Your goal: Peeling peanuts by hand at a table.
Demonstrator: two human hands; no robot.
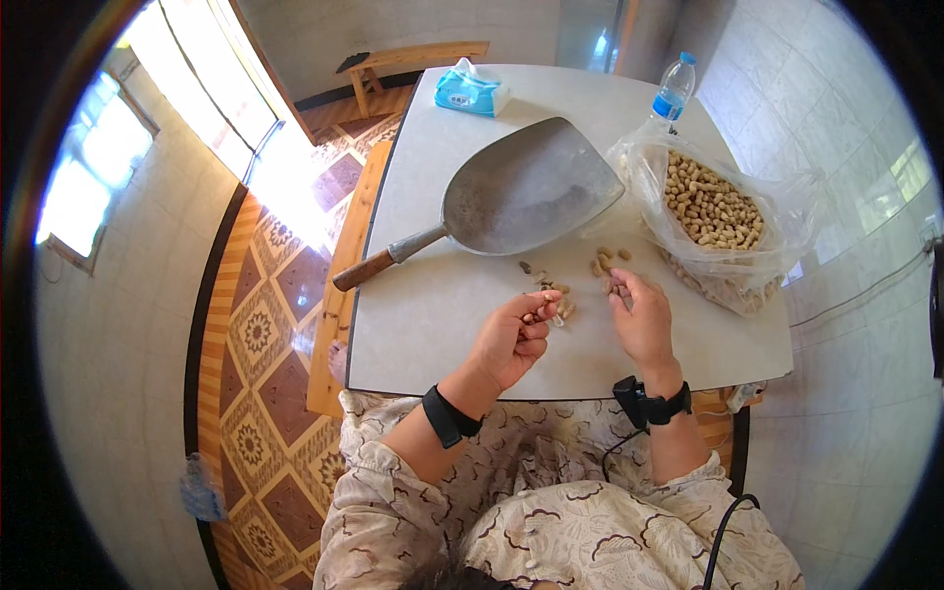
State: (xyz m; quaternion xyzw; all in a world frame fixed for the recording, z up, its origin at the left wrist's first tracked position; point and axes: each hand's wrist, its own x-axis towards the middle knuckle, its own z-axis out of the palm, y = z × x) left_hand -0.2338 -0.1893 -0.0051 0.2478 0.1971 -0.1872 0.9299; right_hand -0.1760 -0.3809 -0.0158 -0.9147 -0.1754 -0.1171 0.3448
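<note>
My left hand (515, 339) is closed in a pinch above the table's near part. What its fingertips hold is too small to make out. Just beyond them lies a small scatter of shells and peanut pieces (565, 310). To its right, my right hand (644, 320) reaches forward, thumb and fingers closed around an unshelled peanut (610, 285) at the tabletop. A few more unshelled peanuts (602, 264) rest just past those fingertips. At the right, a clear plastic bag (669, 236) stands with its mouth spread, full of peanuts (713, 206).
A large metal scoop (531, 192) with a wooden handle lies across the white table (423, 324), its handle over the left edge. Farther back are a blue tissue pack (470, 93) and a water bottle (675, 87). A wooden bench (346, 256) runs along the left side.
</note>
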